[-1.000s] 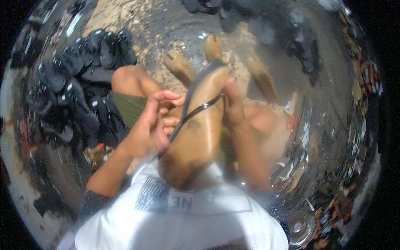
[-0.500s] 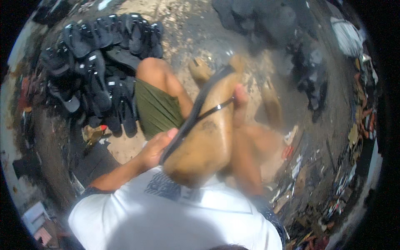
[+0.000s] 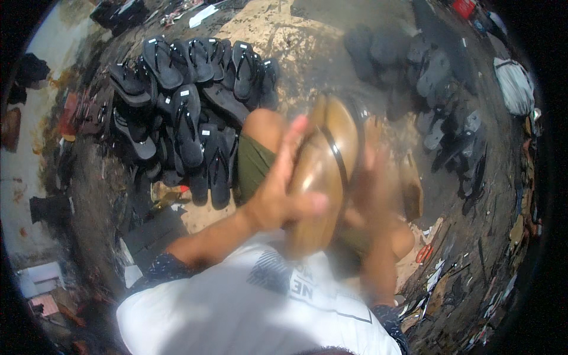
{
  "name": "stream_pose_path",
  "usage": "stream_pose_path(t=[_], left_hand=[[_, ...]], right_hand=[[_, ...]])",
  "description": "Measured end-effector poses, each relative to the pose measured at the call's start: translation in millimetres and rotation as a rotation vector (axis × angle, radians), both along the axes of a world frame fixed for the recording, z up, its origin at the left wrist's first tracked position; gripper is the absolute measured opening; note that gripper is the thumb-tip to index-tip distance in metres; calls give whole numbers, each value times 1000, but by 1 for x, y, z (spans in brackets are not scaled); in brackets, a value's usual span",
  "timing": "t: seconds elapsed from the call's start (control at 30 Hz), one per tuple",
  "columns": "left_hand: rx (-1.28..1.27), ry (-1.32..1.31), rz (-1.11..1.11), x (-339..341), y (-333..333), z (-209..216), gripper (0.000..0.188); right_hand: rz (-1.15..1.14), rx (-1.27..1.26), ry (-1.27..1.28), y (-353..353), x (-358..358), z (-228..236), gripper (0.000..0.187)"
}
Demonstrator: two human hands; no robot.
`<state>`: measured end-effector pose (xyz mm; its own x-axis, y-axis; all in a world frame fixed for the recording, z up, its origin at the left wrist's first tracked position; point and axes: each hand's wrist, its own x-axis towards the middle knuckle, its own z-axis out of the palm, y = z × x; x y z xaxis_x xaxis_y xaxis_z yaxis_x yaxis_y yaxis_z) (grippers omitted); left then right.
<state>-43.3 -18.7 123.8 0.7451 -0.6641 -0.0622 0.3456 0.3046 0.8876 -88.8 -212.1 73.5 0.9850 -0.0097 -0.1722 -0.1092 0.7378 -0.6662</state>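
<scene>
We see the wooden shoe last [image 3: 316,180] between our two hands, before the white T-shirt [image 3: 236,313], with a glossy black strap [image 3: 336,152] across it. Our left hand [image 3: 275,192] grasps the last, its thumb lying over the surface. Our right hand [image 3: 370,174] is blurred at the other side; we cannot tell whether it grips. Black flip-flops [image 3: 187,130] lie piled at our left.
</scene>
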Motion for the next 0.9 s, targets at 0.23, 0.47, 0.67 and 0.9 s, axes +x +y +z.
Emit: stream_pose_path(t=[0.23,0.47,0.67,0.9], left_hand=[[-627,245,-179,52,-63,-10,91],[-9,151,-187,59,-52,-39,75],[136,-93,-120,50,-55,-53,76],[215,-213,-172,54,-48,-43,96]], right_hand=[[242,874,-105,38,-28,8,87],[-238,-297,-71,0,-27,-6,78],[-129,-33,61,-14,-18,-12,77],[-355,-498,47,7,-8,-35,83]])
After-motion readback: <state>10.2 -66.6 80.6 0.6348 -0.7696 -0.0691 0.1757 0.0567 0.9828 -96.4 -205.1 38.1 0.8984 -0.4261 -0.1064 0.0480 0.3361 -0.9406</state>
